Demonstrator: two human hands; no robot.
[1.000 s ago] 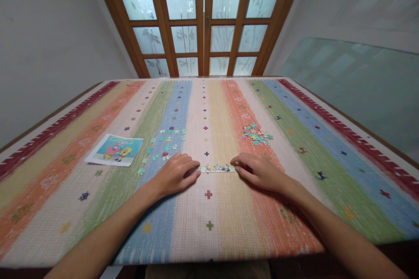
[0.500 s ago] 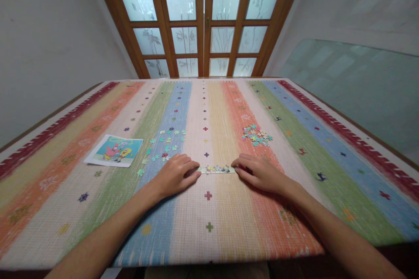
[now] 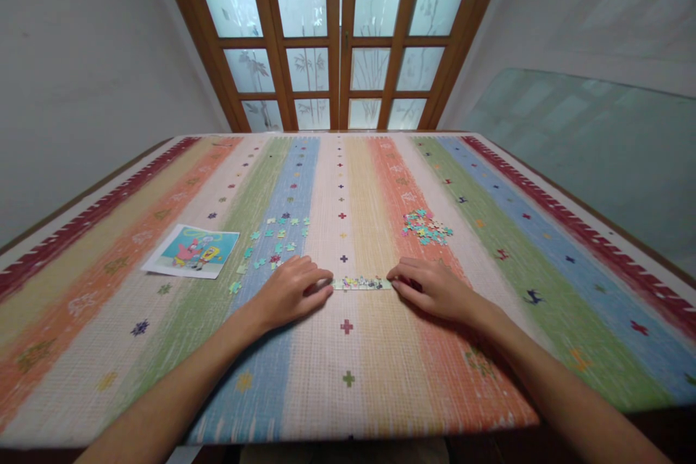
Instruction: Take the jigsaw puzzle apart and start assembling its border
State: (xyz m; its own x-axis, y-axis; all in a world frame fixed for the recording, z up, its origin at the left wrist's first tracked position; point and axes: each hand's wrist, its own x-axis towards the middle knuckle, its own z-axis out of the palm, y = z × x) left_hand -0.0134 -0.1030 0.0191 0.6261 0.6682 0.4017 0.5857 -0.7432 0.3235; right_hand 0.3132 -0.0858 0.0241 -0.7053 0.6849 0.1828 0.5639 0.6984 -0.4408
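A narrow strip of joined jigsaw pieces (image 3: 363, 283) lies across the pale and yellow stripes of the cloth. My left hand (image 3: 293, 286) is closed at its left end, thumb and fingers at the edge. At the other end my right hand (image 3: 427, 286) has its thumb and fingertips on the strip's right edge. Loose turquoise puzzle pieces (image 3: 270, 233) are spread beyond my left hand. A heap of mixed puzzle pieces (image 3: 427, 227) sits beyond my right hand. To the left rests a picture sheet (image 3: 190, 252) with cartoon figures.
A striped tablecloth (image 3: 348, 348) covers the table. Behind it stand wooden doors (image 3: 340, 51) with frosted panes. A glass panel (image 3: 587, 145) leans by the right wall.
The view has shifted very slightly. Both hands stay at the ends of the strip, and the loose pieces lie as before.
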